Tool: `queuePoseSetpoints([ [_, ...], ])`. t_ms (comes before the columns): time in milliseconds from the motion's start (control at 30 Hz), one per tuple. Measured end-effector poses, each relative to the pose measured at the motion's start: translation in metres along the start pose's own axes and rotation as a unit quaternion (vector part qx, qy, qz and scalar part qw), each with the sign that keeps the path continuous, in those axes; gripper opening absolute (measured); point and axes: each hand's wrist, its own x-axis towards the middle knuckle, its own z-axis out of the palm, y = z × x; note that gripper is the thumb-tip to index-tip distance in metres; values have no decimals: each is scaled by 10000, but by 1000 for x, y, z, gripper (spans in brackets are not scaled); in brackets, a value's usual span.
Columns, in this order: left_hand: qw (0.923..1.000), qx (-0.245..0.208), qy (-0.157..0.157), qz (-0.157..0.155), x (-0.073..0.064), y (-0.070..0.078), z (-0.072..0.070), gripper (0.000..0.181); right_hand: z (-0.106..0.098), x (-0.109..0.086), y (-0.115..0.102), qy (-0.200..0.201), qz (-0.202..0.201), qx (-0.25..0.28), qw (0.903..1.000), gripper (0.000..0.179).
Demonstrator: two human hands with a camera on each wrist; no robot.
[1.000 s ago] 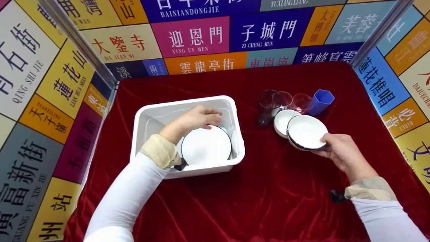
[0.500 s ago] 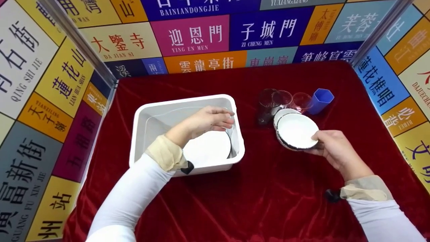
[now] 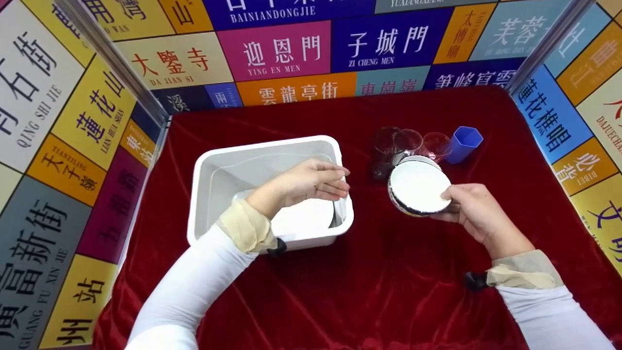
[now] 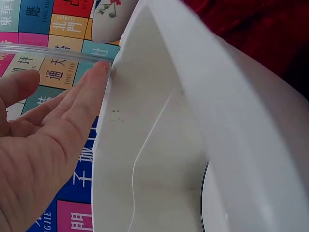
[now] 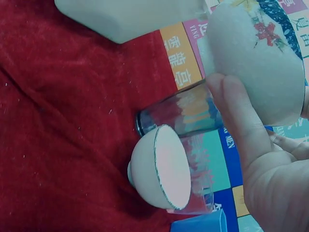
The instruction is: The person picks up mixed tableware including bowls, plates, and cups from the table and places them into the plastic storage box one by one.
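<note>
My right hand [image 3: 476,209] grips the rim of a white bowl [image 3: 420,187] with thumb on top and fingers beneath, off the table. Red flowers and a dark blue band decorate its outside in the right wrist view. A smaller white bowl [image 5: 145,171] stands on the cloth, partly hidden behind the held one in the head view. My left hand [image 3: 311,182], holding nothing, is over the right side of a white plastic basin [image 3: 262,145]. Its fingers are extended near the rim; contact is unclear. A round white dish with a dark rim [image 3: 308,216] lies inside, partly covered by my forearm.
Behind the bowls stand a dark-tinted glass [image 3: 385,141], a clear glass [image 3: 409,140] and a pinkish glass [image 3: 437,144]. A blue hexagonal cup [image 3: 464,146] is at their right. Red velvet cloth [image 3: 379,287] covers the table, with printed panels [image 3: 286,48] around it.
My right hand has carried the bowl left, toward the basin, now overlapping the smaller bowl. My left hand has moved right, from above the dish to the basin's right rim.
</note>
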Motion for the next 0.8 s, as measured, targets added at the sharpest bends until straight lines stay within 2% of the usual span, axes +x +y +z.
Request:
queuePoseSetpoints([
  [233,9998,-88,-126,-81,7,0,15,40,11,-4,-7,-78,-106,-62,9999,34],
  [467,9993,-96,-302,-200,14,-1,32,54,20,-7,-11,-173,-168,5,9997,34],
  [800,9986,-87,-376,-354,21,-3,44,49,27,-10,-15,-307,-212,-20,9993,33],
])
